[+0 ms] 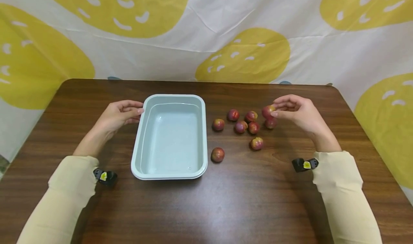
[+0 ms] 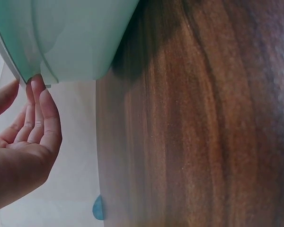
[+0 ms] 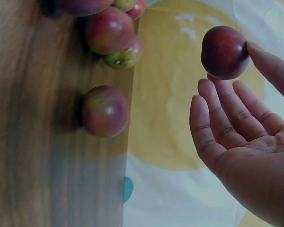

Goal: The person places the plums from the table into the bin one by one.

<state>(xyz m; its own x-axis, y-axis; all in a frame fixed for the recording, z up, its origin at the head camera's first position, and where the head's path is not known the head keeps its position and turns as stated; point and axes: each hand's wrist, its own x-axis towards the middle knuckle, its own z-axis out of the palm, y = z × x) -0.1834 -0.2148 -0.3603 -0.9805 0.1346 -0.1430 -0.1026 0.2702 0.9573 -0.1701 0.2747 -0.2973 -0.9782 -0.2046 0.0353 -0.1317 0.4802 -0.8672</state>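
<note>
An empty pale blue plastic basin sits on the table, left of the middle. My left hand is at its left side, pinching the rim between thumb and fingertips. On the right, my right hand holds a red-yellow plum between thumb and fingertips, raised off the table. Just below it another plum lies on the wood. Several more plums, among them one in the cluster, are spread between the basin and my right hand.
The brown wooden table has rounded far corners. Behind it hangs a white cloth with large yellow fruit shapes. One plum lies close to the basin's right wall, and another lies nearer than the cluster.
</note>
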